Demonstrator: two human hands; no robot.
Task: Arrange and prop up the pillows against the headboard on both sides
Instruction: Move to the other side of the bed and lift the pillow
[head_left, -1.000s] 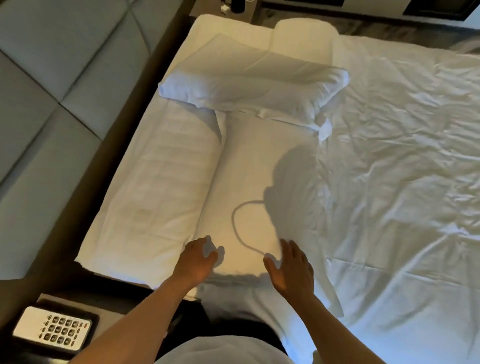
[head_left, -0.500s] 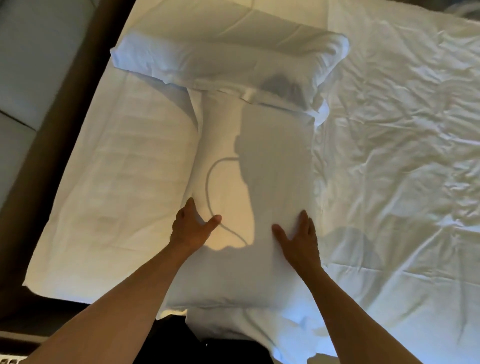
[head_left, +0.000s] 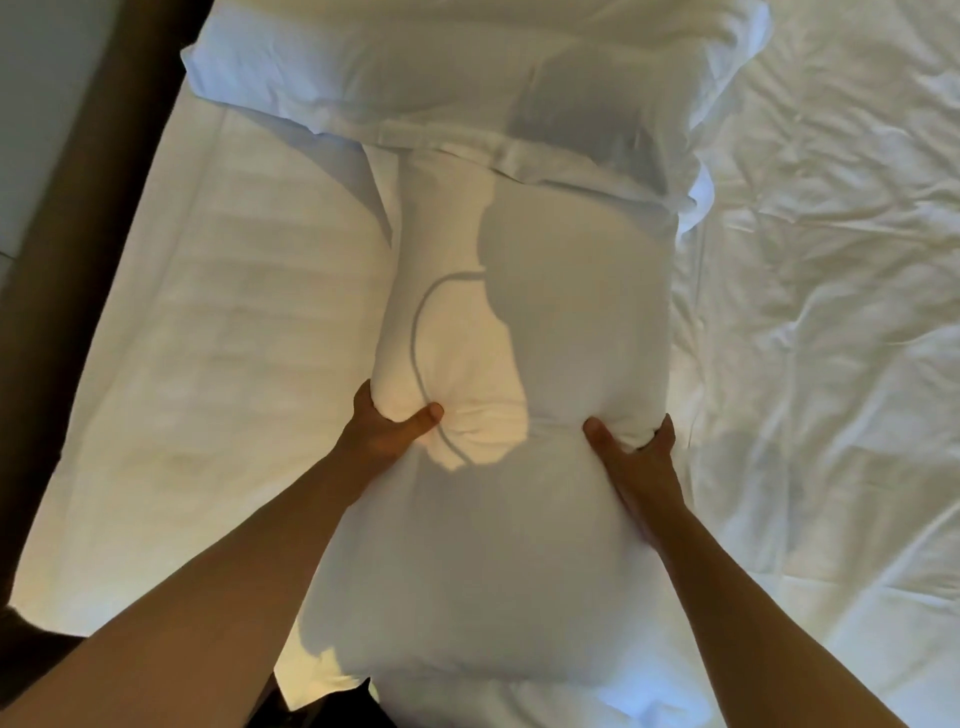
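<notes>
A white pillow (head_left: 545, 322) lies lengthwise in the middle of the view, and both my hands pinch it at its waist. My left hand (head_left: 387, 428) grips its left side, thumb pressed into the fabric. My right hand (head_left: 631, 449) grips its right side, and the fabric bunches between the two. A second white pillow (head_left: 395, 67) lies crosswise over its far end. A flat striped pillow (head_left: 223, 332) rests to the left, along the padded headboard (head_left: 31, 104).
The brown wooden frame (head_left: 88, 228) runs between the headboard and the mattress at the left. A wrinkled white sheet (head_left: 831, 260) covers the bed to the right. My shadow falls across the gripped pillow.
My hands went from hovering over the pillow's near end to resting further up it, and now both squeeze its sides. The view has moved in closer over the bed.
</notes>
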